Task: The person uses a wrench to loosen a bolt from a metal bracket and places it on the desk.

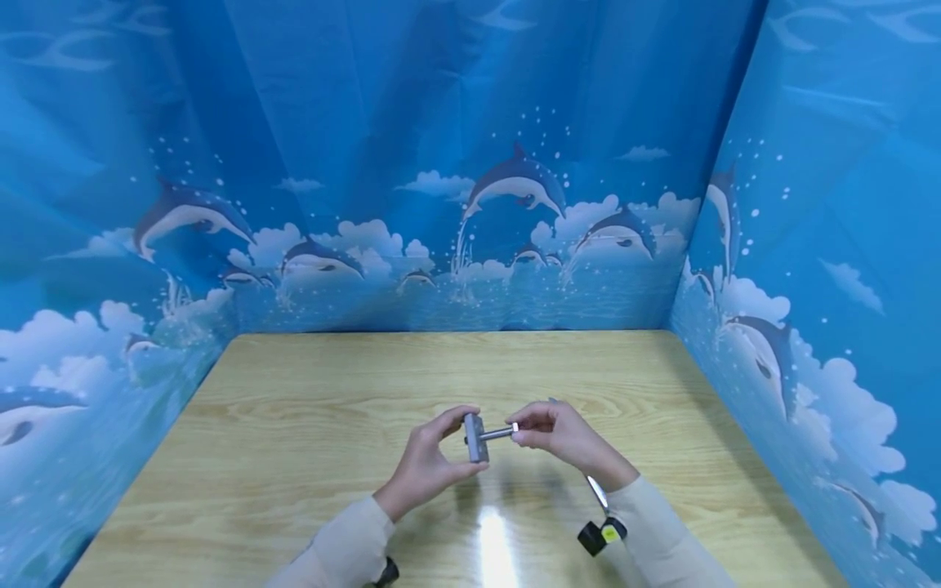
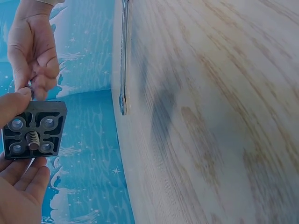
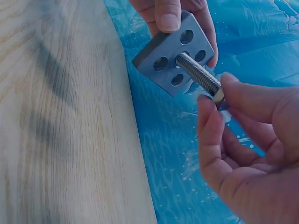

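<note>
My left hand [image 1: 422, 469] holds a square grey mounting plate [image 1: 476, 438] on edge, thumb and fingers on opposite edges. The plate [image 3: 161, 49] has several round holes near its corners and one in the middle. A threaded metal bolt [image 3: 200, 73] runs through that middle hole. Its tip [image 2: 32, 141] sticks out a little from the ribbed back in the left wrist view. My right hand [image 1: 573, 441] pinches the bolt's head end between thumb and fingers, most of the shank lying between head and plate. Both hands are above the table.
A silver wrench [image 2: 123, 60] lies on the wooden table [image 1: 309, 408]; in the head view the right forearm partly covers it. Blue dolphin-print curtains [image 1: 412, 163] stand along the table's back and sides. Black wrist-camera parts [image 1: 591, 539] sit by the right sleeve.
</note>
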`<state>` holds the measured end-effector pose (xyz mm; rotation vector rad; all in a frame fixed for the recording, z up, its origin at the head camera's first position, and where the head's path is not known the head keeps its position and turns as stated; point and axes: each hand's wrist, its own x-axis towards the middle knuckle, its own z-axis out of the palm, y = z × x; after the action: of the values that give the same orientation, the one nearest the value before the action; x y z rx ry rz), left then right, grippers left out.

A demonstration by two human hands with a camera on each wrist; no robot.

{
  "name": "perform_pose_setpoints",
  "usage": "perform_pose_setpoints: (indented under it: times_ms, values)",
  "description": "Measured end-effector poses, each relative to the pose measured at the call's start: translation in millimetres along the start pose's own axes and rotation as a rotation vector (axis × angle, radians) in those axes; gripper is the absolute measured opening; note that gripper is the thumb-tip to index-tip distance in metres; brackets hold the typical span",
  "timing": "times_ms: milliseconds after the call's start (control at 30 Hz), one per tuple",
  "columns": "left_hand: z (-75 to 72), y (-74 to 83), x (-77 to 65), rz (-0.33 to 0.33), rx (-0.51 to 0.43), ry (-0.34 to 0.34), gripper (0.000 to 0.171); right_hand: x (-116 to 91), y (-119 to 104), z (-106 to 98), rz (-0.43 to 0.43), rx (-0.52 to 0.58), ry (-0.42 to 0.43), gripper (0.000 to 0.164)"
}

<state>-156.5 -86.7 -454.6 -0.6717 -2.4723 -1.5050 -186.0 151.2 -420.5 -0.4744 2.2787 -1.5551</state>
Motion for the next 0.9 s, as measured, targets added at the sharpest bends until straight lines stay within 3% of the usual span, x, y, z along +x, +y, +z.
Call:
perform_pose_setpoints:
  times_ms: [267,467,600,800,900]
  values:
    - [0.0,0.9,0.7,0.004,-0.005,0.001,0.074,-2.8,-3.5,1.3,-0.116,-0.055,0.000,0.019]
    - [0.0,0.9,0.1,0.006,-0.009,0.001,0.074,-2.5,-0.6,0.8,-0.115,-0.056,-0.022,0.033]
    - [0.2,1.0,0.0,0.017,-0.019,0.009,0.072,-2.0,1.9,1.3,-0.082,-0.035,-0.046,0.040]
    - [0.7,1.1,-0.2,0.033,-0.026,0.017,0.073,0.1,6.4,4.7,0.042,0.016,-0.066,0.051]
    - [1.3,1.1,-0.2,0.058,-0.030,0.026,0.074,-0.4,6.3,3.7,0.046,0.010,-0.059,0.046]
